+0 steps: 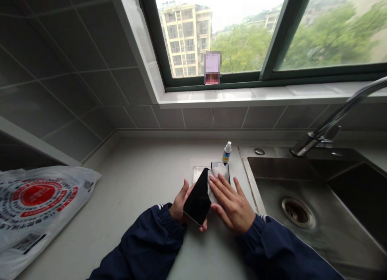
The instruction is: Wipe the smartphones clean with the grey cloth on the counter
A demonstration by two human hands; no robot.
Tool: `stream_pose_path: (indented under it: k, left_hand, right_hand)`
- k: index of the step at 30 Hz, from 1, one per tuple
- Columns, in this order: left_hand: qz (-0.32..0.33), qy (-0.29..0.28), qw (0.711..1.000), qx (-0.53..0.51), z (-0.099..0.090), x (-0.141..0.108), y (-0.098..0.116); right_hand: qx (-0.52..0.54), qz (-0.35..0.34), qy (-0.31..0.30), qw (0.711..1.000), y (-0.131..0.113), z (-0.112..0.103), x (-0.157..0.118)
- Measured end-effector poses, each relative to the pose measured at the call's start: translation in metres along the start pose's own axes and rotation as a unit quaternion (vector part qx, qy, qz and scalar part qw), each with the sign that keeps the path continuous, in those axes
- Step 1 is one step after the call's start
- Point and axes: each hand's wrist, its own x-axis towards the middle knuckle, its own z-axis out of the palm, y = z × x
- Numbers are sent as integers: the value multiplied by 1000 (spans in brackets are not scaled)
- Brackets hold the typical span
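Observation:
A black smartphone lies tilted in my left hand, whose thumb is along its left side with fingers underneath. My right hand presses a white tissue against the phone's right edge, its fingers long and fairly flat over the tissue. Behind the phone, a clear phone case rests on the counter, partly covered. A dark-edged flat item sits beside it, mostly hidden by the tissue and my right hand. Just beyond stands a small white bottle with a blue and yellow label.
To the right is a steel sink with a drain and a chrome faucet. A printed plastic bag lies on the pale counter at left. A tiled wall and a window are at the back.

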Motion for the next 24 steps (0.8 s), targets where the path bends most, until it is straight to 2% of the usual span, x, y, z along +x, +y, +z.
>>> stream_pose_path:
  k: [5, 14, 24]
  left_hand:
    - [-20, -8, 1000, 3, -2, 0, -1]
    - [-20, 14, 998, 64, -4, 0, -7]
    - [-24, 40, 991, 123, 0, -5, -6]
  right_hand:
    - [-16, 49, 31, 998, 3, 5, -1]
    - [-21, 54, -8, 998, -4, 11, 3]
    - [-18, 52, -15, 998, -12, 9, 9]
